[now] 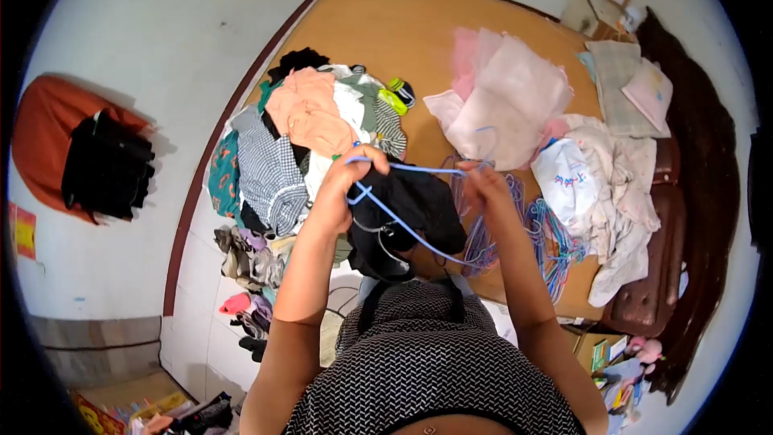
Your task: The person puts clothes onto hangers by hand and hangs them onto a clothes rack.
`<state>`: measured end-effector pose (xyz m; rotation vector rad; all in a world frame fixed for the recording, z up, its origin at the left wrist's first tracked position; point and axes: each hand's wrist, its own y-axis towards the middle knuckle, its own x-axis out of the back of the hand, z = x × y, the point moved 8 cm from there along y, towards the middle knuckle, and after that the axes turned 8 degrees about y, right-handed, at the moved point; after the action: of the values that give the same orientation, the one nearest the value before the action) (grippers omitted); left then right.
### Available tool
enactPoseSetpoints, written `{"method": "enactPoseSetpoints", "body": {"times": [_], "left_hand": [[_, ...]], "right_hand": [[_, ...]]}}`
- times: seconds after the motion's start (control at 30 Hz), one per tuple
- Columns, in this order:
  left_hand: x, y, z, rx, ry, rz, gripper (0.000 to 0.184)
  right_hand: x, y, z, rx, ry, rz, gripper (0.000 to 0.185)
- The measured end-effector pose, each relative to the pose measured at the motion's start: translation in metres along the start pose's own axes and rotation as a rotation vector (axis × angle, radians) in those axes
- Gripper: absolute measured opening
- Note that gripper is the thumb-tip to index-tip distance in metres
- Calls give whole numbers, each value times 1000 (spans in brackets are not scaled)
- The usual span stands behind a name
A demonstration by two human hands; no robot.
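A blue hanger (427,169) stretches between my two hands, its long sides spread apart. My left hand (338,187) is closed round one end of it. At the other end my right hand (486,190) pinches it near the hook. Beneath the hanger lies a black garment (423,201), close in front of my body. Just right of my right hand is a bundle of hangers (557,248) in blue, pink and green, partly hidden by my forearm.
On the tan bed surface (394,24) a heap of clothes with a peach garment (310,113) lies left. Sheer pink fabric (511,97) is at the right, beside pale bedding (624,185). Several shoes (241,258) are on the floor. Black clothing (109,165) hangs on the left wall.
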<state>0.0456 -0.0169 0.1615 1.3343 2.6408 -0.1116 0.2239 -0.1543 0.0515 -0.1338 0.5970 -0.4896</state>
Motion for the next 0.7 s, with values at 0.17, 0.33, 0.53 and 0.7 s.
{"method": "enactPoseSetpoints", "body": {"times": [0.17,0.33,0.53,0.7], "left_hand": [[36,5,11,27,-367,-176,40],[27,12,33,-35,-411,-83,65],[14,13,34,-4,-204,-80,73],[47,3,43,52,-155,-128,65]], "right_hand": [[38,-5,49,436,138,-111,23],[-54,-13,31,495,-414,-78,41],[-110,14,-11,427,-580,-31,47],[-79,33,27,491,-615,-178,24]]}}
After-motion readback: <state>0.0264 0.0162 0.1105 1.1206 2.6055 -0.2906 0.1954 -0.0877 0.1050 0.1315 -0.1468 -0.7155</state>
